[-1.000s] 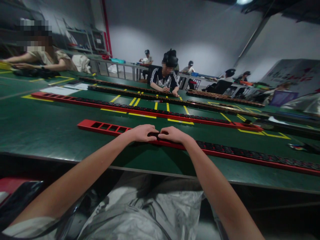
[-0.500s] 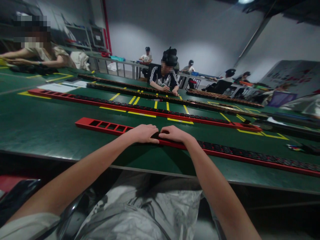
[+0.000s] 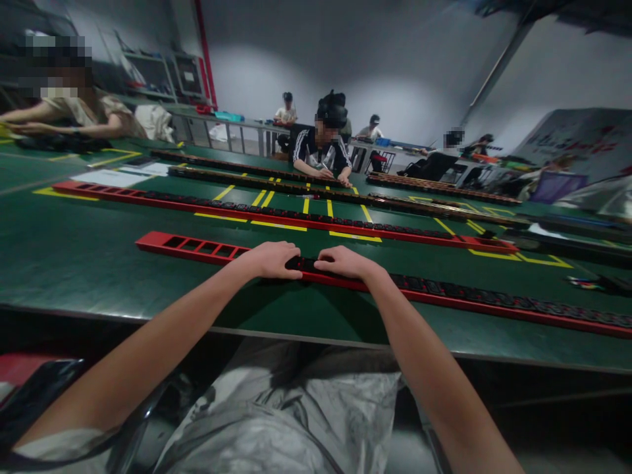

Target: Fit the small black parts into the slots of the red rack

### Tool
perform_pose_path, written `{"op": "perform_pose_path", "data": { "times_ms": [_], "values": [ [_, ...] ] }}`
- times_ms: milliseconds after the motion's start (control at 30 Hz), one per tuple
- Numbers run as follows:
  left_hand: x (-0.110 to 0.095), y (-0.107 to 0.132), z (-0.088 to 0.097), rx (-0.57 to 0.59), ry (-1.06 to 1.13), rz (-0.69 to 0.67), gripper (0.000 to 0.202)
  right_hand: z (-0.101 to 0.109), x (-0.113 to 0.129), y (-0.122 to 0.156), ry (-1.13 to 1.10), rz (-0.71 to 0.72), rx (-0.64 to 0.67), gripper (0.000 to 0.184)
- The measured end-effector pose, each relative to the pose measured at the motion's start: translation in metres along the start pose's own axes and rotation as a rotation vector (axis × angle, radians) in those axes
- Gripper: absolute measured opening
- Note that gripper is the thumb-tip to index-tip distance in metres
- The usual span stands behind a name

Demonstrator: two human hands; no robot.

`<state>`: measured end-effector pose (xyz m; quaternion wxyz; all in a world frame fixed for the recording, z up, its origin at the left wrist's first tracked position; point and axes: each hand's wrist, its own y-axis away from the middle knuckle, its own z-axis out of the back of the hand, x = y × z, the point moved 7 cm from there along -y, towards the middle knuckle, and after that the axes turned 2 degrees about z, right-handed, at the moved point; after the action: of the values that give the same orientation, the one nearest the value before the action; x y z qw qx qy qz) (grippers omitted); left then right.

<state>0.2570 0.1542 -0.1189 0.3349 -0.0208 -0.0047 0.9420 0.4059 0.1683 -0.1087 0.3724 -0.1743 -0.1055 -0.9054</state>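
A long red slotted strip [image 3: 148,242] lies across the green table in front of me. Its left end has open square slots, and black square pieces [image 3: 434,288] fill its right part. My left hand [image 3: 273,259] is closed around the strip just right of the open slots, fingers over the far side and thumb along the near edge. A short way to the right, my right hand [image 3: 349,262] is closed over the strip, thumb and bent fingers at the black pieces. A few pieces show between the hands; those under my palms are hidden.
A second red strip [image 3: 266,216] with black pieces lies farther back, parallel to mine. Beyond it are dark long strips [image 3: 276,184], yellow tape marks [image 3: 279,225] and white papers [image 3: 106,178]. A co-worker [image 3: 323,148] leans over the far side; another person [image 3: 93,112] sits at left.
The near strip has shifted slightly left, and my left hand has moved left with it. The gap between my hands is wider, showing more black pieces. My right hand has hardly moved.
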Motion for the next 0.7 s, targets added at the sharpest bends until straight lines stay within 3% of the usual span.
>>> {"op": "perform_pose_path", "data": {
  "times_ms": [400, 700],
  "values": [
    [-0.033, -0.006, 0.003, -0.128, -0.049, -0.102, 0.041, -0.001, 0.001, -0.001, 0.030, 0.030, -0.007, 0.039],
    [-0.030, -0.005, 0.005, -0.144, 0.007, -0.098, 0.039, -0.002, -0.001, -0.003, 0.024, 0.032, -0.005, 0.036]
  ]
}}
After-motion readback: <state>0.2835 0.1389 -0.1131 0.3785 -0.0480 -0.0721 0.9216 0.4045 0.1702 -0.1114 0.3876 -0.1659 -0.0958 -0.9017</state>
